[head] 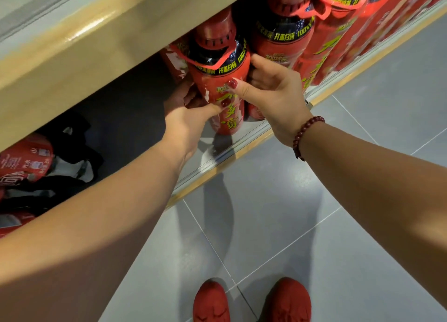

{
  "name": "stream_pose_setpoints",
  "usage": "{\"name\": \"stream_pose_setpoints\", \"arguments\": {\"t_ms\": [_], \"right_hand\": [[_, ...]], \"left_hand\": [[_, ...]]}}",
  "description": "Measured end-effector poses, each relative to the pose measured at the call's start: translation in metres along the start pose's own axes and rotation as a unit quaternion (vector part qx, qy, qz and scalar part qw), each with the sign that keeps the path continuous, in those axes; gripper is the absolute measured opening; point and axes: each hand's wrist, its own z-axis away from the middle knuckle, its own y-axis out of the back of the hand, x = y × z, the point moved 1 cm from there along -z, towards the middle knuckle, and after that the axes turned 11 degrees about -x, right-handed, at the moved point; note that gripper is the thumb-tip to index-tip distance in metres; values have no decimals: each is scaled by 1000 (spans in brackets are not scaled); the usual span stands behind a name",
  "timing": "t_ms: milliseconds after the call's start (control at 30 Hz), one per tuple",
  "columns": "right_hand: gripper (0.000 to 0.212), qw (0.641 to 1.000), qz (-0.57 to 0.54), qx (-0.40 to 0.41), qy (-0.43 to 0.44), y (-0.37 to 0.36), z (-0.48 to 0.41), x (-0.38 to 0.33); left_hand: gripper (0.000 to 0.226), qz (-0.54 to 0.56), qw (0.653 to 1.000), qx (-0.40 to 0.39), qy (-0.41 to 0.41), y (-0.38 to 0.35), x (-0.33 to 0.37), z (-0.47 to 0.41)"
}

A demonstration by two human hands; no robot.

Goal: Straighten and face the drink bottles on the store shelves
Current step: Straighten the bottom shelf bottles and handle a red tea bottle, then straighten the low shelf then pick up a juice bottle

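Your left hand (186,115) and right hand (272,93): fingers (238,87) wrapped round red bottle (221,80), at shelf lip (217,158). Risk: you twist hard, base slips over lip, or knocks neighbour bottle (283,43) beside right fingers.

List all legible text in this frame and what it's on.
"开盖扫码" and "100%": black band of the held bottle.
"多寶": large characters on its body; the character above them is covered.
"开盖扫码 100%": black band of the neighbouring bottle.
Red packs, lower left: white print too blurred to read.
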Motion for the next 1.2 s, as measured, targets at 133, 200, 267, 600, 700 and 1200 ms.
{"name": "stream_pose_setpoints", "arguments": {"t_ms": [133, 200, 267, 600, 700, 1200], "right_hand": [[65, 1000, -3, 4, -6, -2, -1, 3], [64, 1000, -1, 11, -3, -1, 0, 4], [63, 1000, 10, 19, -4, -1, 0, 4], [51, 992, 120, 35, -25, 0, 22, 6], [50, 976, 210, 43, -45, 11, 47, 5], [64, 782, 602, 34, -156, 90, 227, -165]], "left_hand": [[54, 9, 1000, -2, 15, 2, 1, 0], [54, 9, 1000, -9, 22, 2, 2, -1], [53, -1, 1000, -10, 29, 3, 2, -1], [57, -7, 998, 2, 56, -5, 2, 16], [58, -91, 993, 8, 72, -6, 7, 41], [57, -573, 788, -206, -87, -124, 157, 167]]}}
